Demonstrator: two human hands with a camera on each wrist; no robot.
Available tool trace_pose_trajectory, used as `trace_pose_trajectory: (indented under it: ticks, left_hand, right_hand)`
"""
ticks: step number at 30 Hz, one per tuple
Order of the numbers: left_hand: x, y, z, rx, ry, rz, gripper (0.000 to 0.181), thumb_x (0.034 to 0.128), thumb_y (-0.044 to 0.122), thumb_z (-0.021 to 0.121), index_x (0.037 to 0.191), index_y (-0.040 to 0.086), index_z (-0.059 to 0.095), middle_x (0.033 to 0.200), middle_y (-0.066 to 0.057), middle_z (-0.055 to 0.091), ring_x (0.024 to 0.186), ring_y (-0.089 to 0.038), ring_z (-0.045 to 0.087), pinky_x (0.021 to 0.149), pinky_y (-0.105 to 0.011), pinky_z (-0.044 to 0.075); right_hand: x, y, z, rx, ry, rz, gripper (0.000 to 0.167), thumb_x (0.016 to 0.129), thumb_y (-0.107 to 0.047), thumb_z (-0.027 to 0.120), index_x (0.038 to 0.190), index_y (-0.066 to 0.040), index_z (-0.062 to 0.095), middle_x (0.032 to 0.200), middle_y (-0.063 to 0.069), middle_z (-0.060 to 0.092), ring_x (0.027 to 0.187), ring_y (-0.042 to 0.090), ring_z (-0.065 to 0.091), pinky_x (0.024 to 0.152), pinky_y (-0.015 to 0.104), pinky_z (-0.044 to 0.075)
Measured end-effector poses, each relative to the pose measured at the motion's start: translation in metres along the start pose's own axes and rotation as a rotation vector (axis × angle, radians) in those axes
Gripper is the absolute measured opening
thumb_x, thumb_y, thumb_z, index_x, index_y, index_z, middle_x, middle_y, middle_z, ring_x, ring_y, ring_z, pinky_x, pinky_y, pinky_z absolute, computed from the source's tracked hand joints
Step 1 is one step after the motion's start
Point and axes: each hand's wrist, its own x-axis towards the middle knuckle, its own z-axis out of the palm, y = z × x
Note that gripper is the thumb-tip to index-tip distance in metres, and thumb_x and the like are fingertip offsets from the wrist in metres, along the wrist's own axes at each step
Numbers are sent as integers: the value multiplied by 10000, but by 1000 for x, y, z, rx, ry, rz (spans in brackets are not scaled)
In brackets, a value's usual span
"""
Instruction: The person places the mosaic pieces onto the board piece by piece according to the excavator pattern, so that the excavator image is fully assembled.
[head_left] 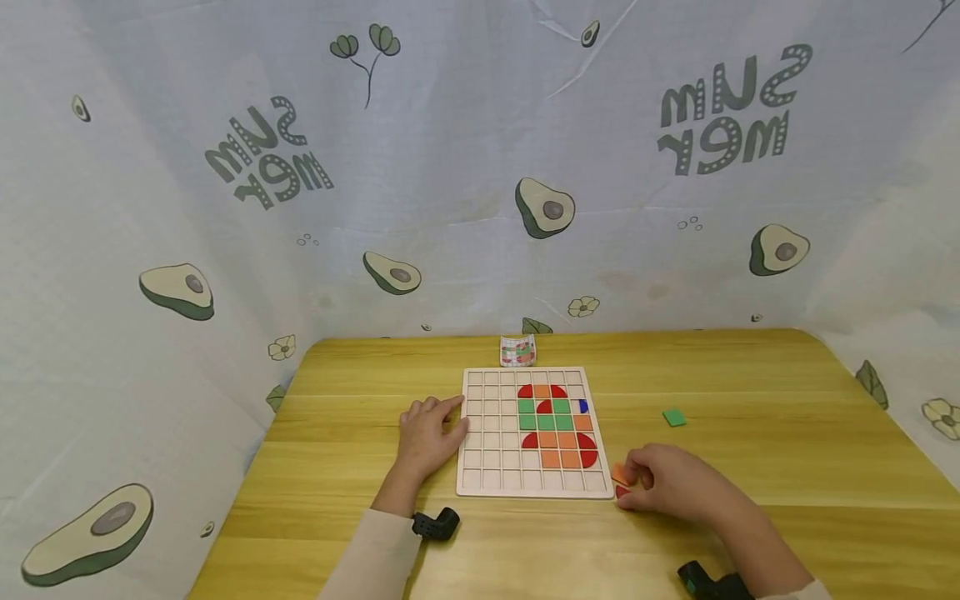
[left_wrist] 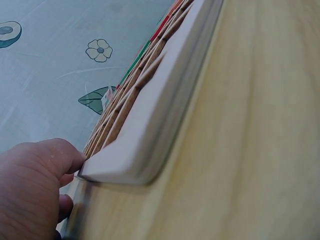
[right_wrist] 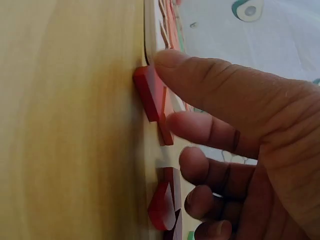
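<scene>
A wooden grid board [head_left: 525, 493] lies on the table, with red, orange and green tiles and a blue piece in its right half. My left hand [head_left: 426, 437] rests at the board's left side, thumb and index finger touching its edge. Off the board's lower right corner is my right hand [head_left: 671, 479], its thumb against a red tile [right_wrist: 147, 95] that looks tilted. An orange tile [head_left: 619, 474] lies by the index fingertip. The thumb and index finger stand apart, the other fingers loosely bent. Another red tile [right_wrist: 162, 206] shows below those fingers in the right wrist view.
A green tile [head_left: 674, 417] lies alone right of the board. Behind the board stands a small curved pattern card [head_left: 517, 351]. The yellow wooden table [head_left: 787, 400] meets a printed cloth [head_left: 465, 275] at the back and sides.
</scene>
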Motion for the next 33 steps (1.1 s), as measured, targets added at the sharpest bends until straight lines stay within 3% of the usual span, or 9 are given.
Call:
trace_pose_trajectory:
  ticks: [5, 8, 11, 18, 26, 33]
  left_hand:
    - [0, 0, 0, -5, 0, 3, 424, 942, 385, 657, 1340, 245, 692, 912, 38, 614, 833, -141, 438, 817, -385, 326]
    - [0, 0, -1, -4, -4, 1, 426, 942, 387, 655, 1343, 247, 690, 911, 39, 614, 835, -141, 439, 820, -382, 325]
    - [0, 0, -1, -1, -8, -2, 430, 940, 388, 658, 1345, 248, 688, 908, 41, 612, 839, -140, 440, 816, -377, 321]
    - [0, -1, 1, 0, 4, 7, 427, 936, 387, 656, 1337, 245, 694, 907, 38, 618, 837, -142, 447, 808, -378, 325]
    - [0, 0, 2, -2, 11, 8, 419, 927, 381, 669, 1319, 237, 706, 919, 31, 634, 847, -149, 462, 818, -395, 340]
    - [0, -1, 2, -2, 14, 9, 420, 931, 381, 666, 1326, 242, 702, 915, 35, 629, 841, -142, 451, 808, -383, 328]
  right_hand:
    - [-2, 2, 0, -47, 2, 32, 261, 797, -374, 861, 813, -219, 652, 694, -51, 509, 637, 97, 446, 591, 256, 355]
    - [-1, 5, -2, -54, 17, 44, 170, 826, -271, 842, 915, -206, 714, 725, -38, 513, 664, 115, 450, 603, 263, 356]
    - [0, 7, -4, -37, 24, 80, 230, 833, -280, 839, 1003, -179, 723, 743, -24, 517, 675, 130, 456, 603, 265, 355]
    - [2, 10, -1, -64, 70, 27, 217, 850, -347, 821, 848, -187, 673, 684, -44, 496, 613, 90, 431, 576, 250, 347]
    - [1, 10, -2, -42, 49, 24, 193, 845, -274, 829, 980, -195, 716, 743, -40, 506, 671, 102, 442, 606, 262, 358]
    - [-1, 11, -4, -50, 59, -33, 176, 862, -322, 811, 888, -207, 681, 704, -65, 494, 618, 50, 414, 584, 243, 355]
